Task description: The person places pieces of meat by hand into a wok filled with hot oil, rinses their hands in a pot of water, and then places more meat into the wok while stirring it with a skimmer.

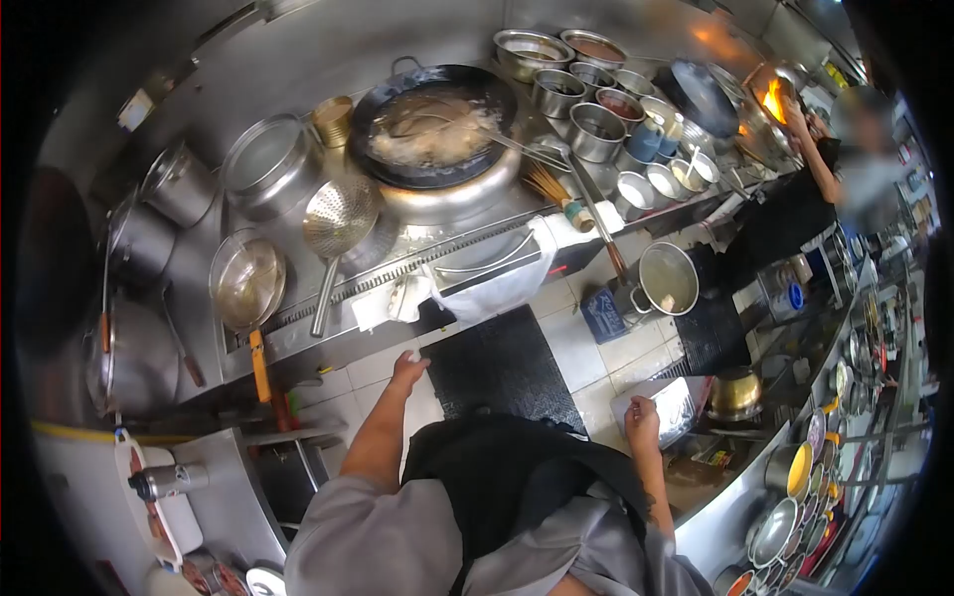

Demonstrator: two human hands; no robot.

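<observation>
My left hand [409, 369] hangs over the floor in front of the stove, its fingers curled together; whether anything is in them is too small to tell. On the right, my right hand [642, 421] is loosely closed beside a foil-like silver tray [678, 411]. Beyond my hands, a large black wok [366, 109] sits on the burner with frothing oil and pale food [427, 139] in it. A wire skimmer [497, 136] rests in the wok. A perforated ladle [341, 217] and a strainer with an orange handle [258, 366] lie at the stove's front edge.
Steel pots [266, 159] stand left of the wok, sauce containers [597, 132] right of it. A pot [667, 279] stands low at the right. Another person [795, 199] works near a flame [773, 99] at the upper right. Bowls of ingredients [774, 531] line the right counter.
</observation>
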